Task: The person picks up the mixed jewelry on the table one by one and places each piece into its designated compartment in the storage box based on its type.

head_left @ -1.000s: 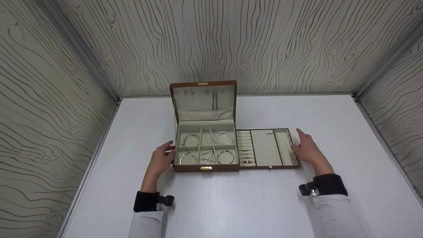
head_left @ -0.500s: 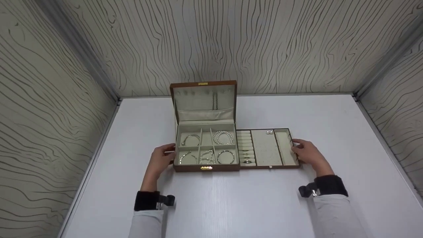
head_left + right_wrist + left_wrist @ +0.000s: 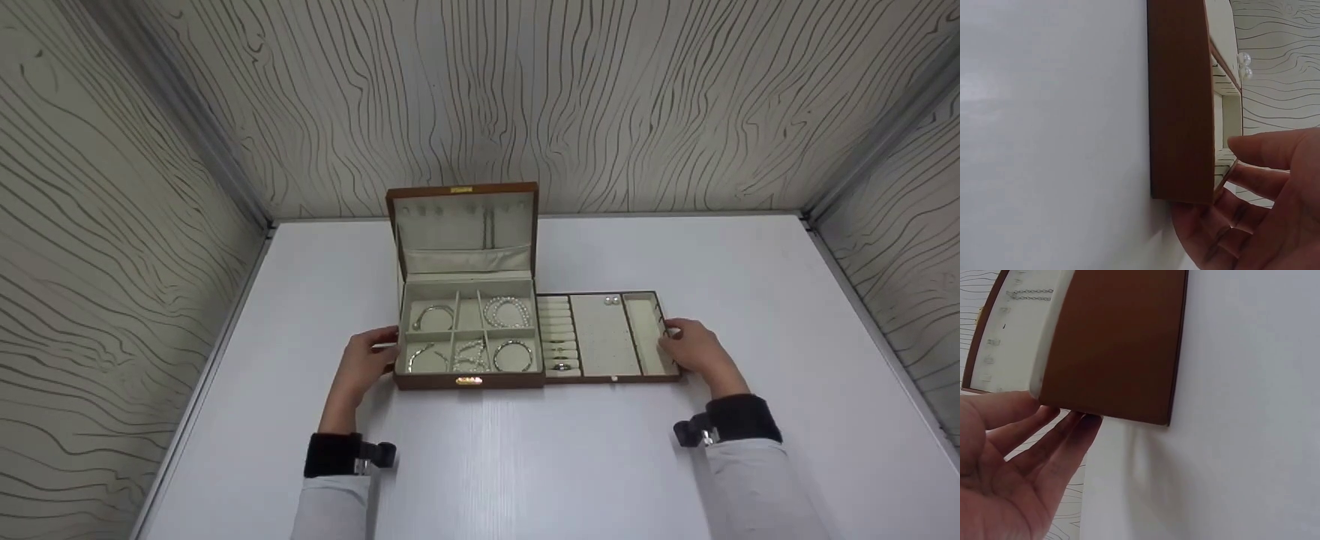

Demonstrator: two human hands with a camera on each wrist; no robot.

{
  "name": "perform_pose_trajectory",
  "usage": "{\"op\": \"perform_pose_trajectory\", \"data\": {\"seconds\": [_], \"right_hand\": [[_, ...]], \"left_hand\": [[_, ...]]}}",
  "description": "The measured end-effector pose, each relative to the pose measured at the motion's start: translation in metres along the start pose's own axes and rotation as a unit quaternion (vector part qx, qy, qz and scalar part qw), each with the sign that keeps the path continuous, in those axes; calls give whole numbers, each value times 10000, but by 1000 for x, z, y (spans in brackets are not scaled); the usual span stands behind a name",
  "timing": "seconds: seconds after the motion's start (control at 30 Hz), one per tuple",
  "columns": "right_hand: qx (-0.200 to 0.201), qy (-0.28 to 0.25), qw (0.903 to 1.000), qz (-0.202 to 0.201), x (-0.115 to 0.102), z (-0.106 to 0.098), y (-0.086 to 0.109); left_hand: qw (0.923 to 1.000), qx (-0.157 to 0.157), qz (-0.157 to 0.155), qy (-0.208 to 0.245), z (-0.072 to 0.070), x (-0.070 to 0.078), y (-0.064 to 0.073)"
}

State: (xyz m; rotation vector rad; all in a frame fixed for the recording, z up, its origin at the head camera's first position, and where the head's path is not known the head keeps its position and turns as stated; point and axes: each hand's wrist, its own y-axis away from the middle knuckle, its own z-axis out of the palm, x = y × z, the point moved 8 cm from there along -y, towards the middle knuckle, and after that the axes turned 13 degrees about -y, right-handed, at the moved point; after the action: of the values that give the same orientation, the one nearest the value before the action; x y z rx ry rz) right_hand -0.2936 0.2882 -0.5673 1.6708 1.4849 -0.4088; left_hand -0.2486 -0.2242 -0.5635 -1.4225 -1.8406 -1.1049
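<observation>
A brown jewelry box (image 3: 491, 384) stands with its lid (image 3: 465, 232) raised. Its cream compartments hold bracelets (image 3: 512, 355) and a pearl strand (image 3: 506, 312). From its right side a drawer (image 3: 611, 379) is pulled out, with ring rolls, a panel bearing two pearl earrings (image 3: 612, 300), and a narrow bin. My left hand (image 3: 365, 366) rests its fairly straight fingers and thumb against the box's left side, as the left wrist view shows. My right hand (image 3: 697, 351) pinches the drawer's right end wall, thumb at the inner rim and fingers outside; this shows in the right wrist view.
The box sits on a white table (image 3: 480, 465). Wood-grain patterned panels (image 3: 480, 105) enclose the table at the back and both sides. A chain necklace (image 3: 488, 229) hangs inside the lid.
My right hand's raised, spread fingers have come down onto the drawer's end wall and now pinch it. The drawer shows no clear shift, and my left hand stays at the box's left side.
</observation>
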Motion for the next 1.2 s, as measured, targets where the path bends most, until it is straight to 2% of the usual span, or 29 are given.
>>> {"op": "perform_pose_trajectory", "data": {"seconds": [0.17,0.47,0.73,0.97,1.2], "right_hand": [[56,125,9999,103,0,0,0],[272,463,9985,-118,-4,-3,1],[159,433,9987,-225,-5,-6,6],[-10,102,9999,-139,-3,-8,11],[140,-201,9996,-129,4,-13,15]], "left_hand": [[10000,-6,-30,-7,0,-1,-1],[10000,4,-42,45,-1,-2,-1],[9999,4,19,110,0,-3,-1],[10000,21,-70,55,-1,-6,-2],[10000,8,-31,74,0,-2,-1]]}}
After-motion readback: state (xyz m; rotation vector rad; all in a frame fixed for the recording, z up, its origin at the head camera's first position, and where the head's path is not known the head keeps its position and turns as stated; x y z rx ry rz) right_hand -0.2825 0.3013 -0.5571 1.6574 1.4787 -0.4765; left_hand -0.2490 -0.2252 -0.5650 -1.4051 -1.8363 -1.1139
